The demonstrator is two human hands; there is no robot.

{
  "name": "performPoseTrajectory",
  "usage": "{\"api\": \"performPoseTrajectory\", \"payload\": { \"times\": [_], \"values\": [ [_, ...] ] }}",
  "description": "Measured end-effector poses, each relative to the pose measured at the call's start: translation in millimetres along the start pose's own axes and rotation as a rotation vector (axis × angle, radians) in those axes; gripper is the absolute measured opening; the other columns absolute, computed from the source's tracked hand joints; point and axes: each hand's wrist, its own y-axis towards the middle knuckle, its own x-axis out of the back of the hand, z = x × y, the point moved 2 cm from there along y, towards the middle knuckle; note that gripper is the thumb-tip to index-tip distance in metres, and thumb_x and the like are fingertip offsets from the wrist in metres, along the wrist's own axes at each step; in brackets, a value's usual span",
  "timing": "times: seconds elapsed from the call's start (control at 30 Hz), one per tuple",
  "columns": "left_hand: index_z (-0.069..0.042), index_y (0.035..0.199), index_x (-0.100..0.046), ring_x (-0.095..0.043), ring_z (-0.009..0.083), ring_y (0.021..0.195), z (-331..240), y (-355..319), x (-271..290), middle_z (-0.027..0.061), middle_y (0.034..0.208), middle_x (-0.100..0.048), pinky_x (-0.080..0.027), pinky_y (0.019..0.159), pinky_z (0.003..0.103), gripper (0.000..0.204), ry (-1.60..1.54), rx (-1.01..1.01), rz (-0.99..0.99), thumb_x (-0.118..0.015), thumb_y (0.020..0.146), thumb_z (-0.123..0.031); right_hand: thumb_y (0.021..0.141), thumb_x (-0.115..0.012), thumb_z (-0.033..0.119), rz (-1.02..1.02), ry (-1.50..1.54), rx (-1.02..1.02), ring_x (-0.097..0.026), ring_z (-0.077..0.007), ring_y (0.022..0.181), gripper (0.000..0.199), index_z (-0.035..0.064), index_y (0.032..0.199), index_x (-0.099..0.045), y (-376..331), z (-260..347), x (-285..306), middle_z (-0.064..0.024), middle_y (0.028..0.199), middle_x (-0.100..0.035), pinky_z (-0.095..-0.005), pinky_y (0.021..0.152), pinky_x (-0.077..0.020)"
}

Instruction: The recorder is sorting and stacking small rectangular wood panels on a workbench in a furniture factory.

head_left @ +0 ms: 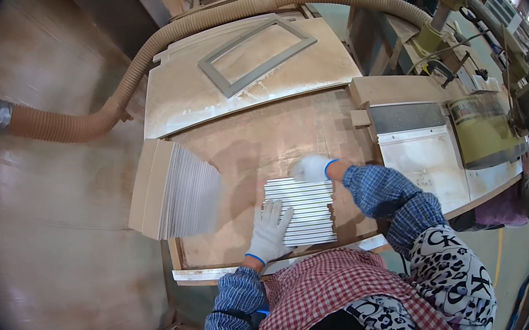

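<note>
Narrow whitish strips (pixel 304 212) lie side by side just below the centre of the frame, long axes running left to right; the gloved left hand (pixel 269 232) rests with fingers spread on their left ends, and the gloved right hand (pixel 311 169) is at their upper edge, both close by. The right hand's fingertips are blurred, so whether they grip a strip cannot be told; the left hand hides some strip ends.

The hands (pixel 269 230) wear white gloves (pixel 309 169) with blue-edged cuffs (pixel 330 169); blue checked oversleeves (pixel 378 191), black-and-white leopard-print top (pixel 451 270), red-and-white gingham apron (pixel 330 283).
</note>
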Motion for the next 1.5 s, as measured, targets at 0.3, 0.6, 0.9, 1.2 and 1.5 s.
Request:
{"api": "performPoseTrajectory", "payload": {
  "times": [0.3,0.6,0.9,1.2,1.5],
  "values": [
    [-0.008,0.138,-0.048,-0.037,0.0482,0.132,0,-4,-3,0.028,0.138,-0.044,-0.02,0.113,0.062,0.091,0.026,0.01,0.019,-0.077,0.063,-0.05,0.081,-0.063,0.019,-0.508,-0.561,-0.058,-0.065,-0.0352,0.095,0.034,0.0088,0.113,-0.062,-53,12,70,-0.0179,0.103,-0.066,-0.0462,0.076,-0.0525],
    [-0.007,0.138,-0.048,-0.039,0.0469,0.131,0,-6,-1,0.0287,0.138,-0.044,-0.02,0.113,0.062,0.088,0.033,-0.001,0.003,-0.074,0.066,-0.052,0.078,-0.062,0.011,-0.233,-0.751,-0.308,-0.067,-0.0319,0.092,0.03,0.004,0.108,-0.062,-34,-56,43,-0.0151,0.098,-0.067,-0.045,0.074,-0.0527],
    [-0.006,0.137,-0.048,-0.039,0.0451,0.131,-1,-3,2,0.0269,0.136,-0.045,-0.021,0.112,0.061,0.089,0.01,0.001,-0.006,-0.074,0.065,-0.053,0.074,-0.068,0.026,-0.242,-0.352,-0.353,-0.068,-0.0372,0.089,0.027,0.0067,0.093,-0.07,-22,-22,53,-0.0193,0.092,-0.069,-0.0468,0.076,-0.0555],
    [-0.007,0.137,-0.048,-0.038,0.0469,0.131,-2,-1,1,0.0274,0.137,-0.044,-0.022,0.112,0.061,0.089,0.019,-0.003,0.01,-0.076,0.065,-0.052,0.084,-0.06,0.028,-0.288,-0.112,-0.173,-0.068,-0.0366,0.091,0.028,0.0086,0.102,-0.07,-21,16,14,-0.021,0.091,-0.069,-0.0493,0.078,-0.0528],
    [-0.008,0.137,-0.048,-0.038,0.0481,0.131,-1,-5,-1,0.0281,0.138,-0.043,-0.022,0.111,0.062,0.088,0.04,-0.006,-0.015,-0.076,0.065,-0.05,0.078,-0.063,0.016,-0.286,-0.825,-0.436,-0.069,-0.038,0.083,0.028,0.0068,0.105,-0.067,-65,-31,111,-0.0188,0.086,-0.071,-0.0486,0.068,-0.0526]
  ]
}}
